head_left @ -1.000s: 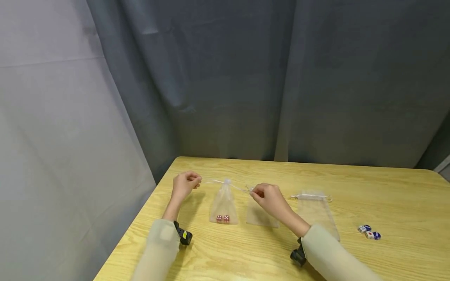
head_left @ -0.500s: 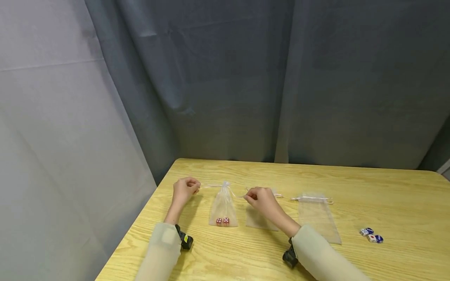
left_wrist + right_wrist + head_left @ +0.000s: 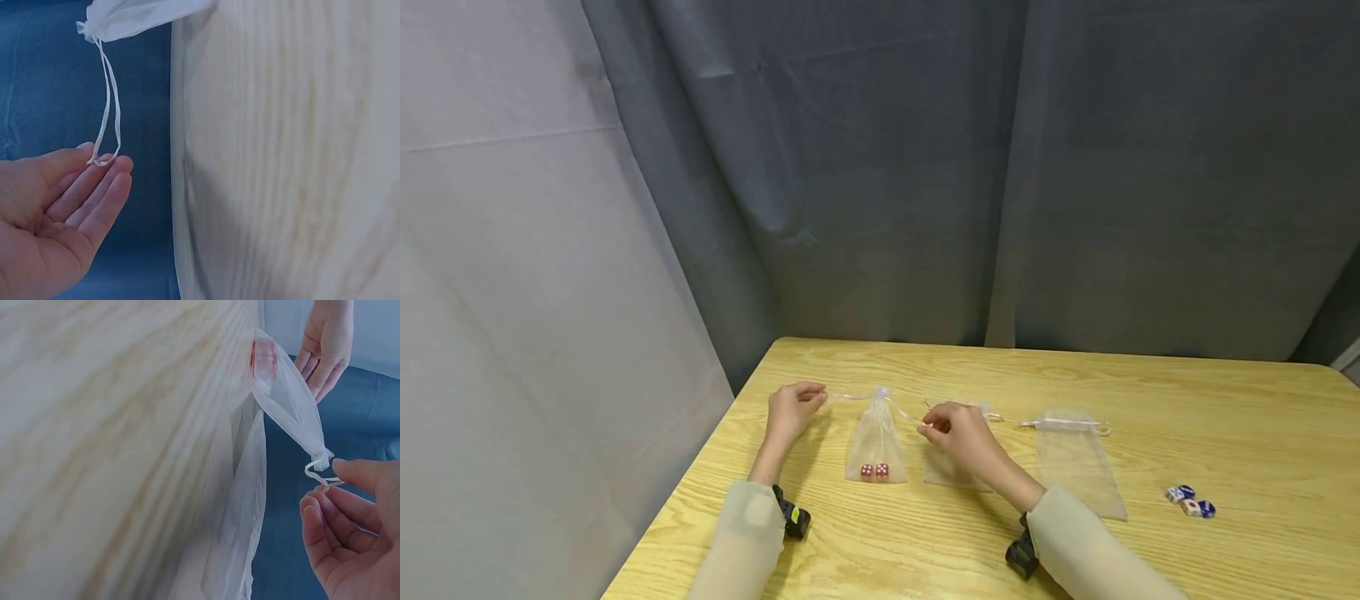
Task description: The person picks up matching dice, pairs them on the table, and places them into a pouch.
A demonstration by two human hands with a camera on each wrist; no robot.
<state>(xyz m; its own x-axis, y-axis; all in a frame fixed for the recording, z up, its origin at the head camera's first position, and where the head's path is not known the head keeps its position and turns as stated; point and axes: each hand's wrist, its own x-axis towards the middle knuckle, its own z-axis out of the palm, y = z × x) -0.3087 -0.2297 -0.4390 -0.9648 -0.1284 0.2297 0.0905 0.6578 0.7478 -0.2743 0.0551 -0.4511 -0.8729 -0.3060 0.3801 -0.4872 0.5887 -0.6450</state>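
Note:
A sheer white drawstring bag (image 3: 877,437), its neck gathered tight, holds two red dice (image 3: 882,472) at its bottom. To its left, my left hand (image 3: 792,408) pinches one drawstring loop (image 3: 115,100) at the fingertips. On the other side, my right hand (image 3: 964,433) holds the opposite drawstring loop (image 3: 312,472) lightly between thumb and fingers. In the right wrist view the bag's neck is raised off the tabletop. A second sheer bag (image 3: 951,467) lies flat, partly hidden under my right hand.
A third sheer bag (image 3: 1078,462) lies flat right of my right forearm. Several blue and white dice (image 3: 1191,502) sit together farther right. The wooden table (image 3: 850,542) ends at a grey curtain (image 3: 880,208) behind and a pale cloth (image 3: 550,333) at left.
My right hand has shifted slightly left and nearer me over the last second, and the right loop sags a little. The left hand has dropped slightly in view, still pinching its loop.

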